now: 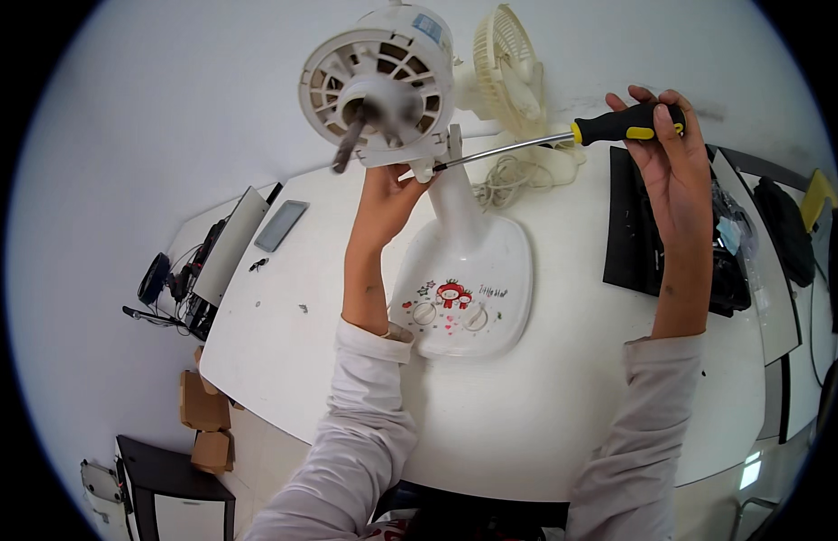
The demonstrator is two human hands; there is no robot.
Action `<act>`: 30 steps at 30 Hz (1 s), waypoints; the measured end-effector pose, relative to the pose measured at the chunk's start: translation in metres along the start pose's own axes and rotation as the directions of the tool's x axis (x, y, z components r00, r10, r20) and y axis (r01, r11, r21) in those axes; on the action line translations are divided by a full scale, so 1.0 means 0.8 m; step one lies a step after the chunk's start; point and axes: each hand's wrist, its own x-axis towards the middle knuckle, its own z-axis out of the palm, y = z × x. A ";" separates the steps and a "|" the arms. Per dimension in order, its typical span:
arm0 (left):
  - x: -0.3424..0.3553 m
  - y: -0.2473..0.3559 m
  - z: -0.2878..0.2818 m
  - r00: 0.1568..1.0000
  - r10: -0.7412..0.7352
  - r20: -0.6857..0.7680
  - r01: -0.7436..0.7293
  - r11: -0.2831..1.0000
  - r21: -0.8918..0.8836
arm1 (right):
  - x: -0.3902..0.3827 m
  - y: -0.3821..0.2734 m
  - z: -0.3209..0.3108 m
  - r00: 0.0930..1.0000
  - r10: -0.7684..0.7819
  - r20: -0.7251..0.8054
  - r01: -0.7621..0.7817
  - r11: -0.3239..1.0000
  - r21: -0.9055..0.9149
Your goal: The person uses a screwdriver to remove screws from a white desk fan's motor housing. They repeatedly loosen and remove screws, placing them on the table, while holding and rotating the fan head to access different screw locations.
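A white table fan without blades or grille stands before me, its round vented motor housing (378, 90) at the top and a metal shaft (349, 144) sticking out toward me. Its white base (473, 270) has two round knobs and red cartoon prints. My left hand (387, 207) grips the neck joint just under the housing, its fingers partly hidden behind it. In my right hand (667, 153) is a screwdriver (608, 127) with a black and yellow handle. The screwdriver's long blade points left, and its tip meets the side of the neck joint beside my left fingers.
Behind stands a cream fan (509, 77) with a coiled cable (509, 180) by it. A grey phone (281, 225) lies on the white table (563, 379) at left. A black open case (635, 225) with clutter sits at right. Cardboard boxes (205, 406) are at lower left.
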 end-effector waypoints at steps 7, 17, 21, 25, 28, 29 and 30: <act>-0.006 0.015 -0.015 0.983 -0.096 0.155 0.123 0.978 -0.170 | 0.001 0.003 -0.010 0.986 -0.082 0.148 0.074 0.996 0.058; -0.002 -0.002 -0.021 0.976 -0.114 0.184 0.166 0.939 -0.302 | -0.004 -0.032 -0.011 0.991 0.082 0.101 -0.026 0.887 -0.462; -0.001 0.000 -0.019 0.982 -0.073 0.172 0.122 0.947 -0.298 | -0.008 -0.057 -0.014 0.983 0.176 0.045 -0.099 0.723 -0.683; 0.000 0.009 -0.015 0.981 -0.066 0.184 0.119 0.948 -0.294 | -0.008 -0.055 -0.007 0.989 0.147 0.020 -0.096 0.732 -0.675; 0.002 0.004 -0.015 0.983 -0.059 0.175 0.110 0.949 -0.296 | -0.007 -0.047 -0.011 0.992 0.128 0.023 -0.087 0.782 -0.618; 0.003 0.005 -0.015 0.984 -0.065 0.167 0.111 0.951 -0.288 | -0.006 -0.046 -0.011 0.992 0.127 0.012 -0.093 0.783 -0.615; 0.002 0.004 -0.013 0.984 -0.072 0.160 0.116 0.951 -0.287 | -0.007 -0.044 -0.012 0.992 0.128 -0.003 -0.102 0.779 -0.618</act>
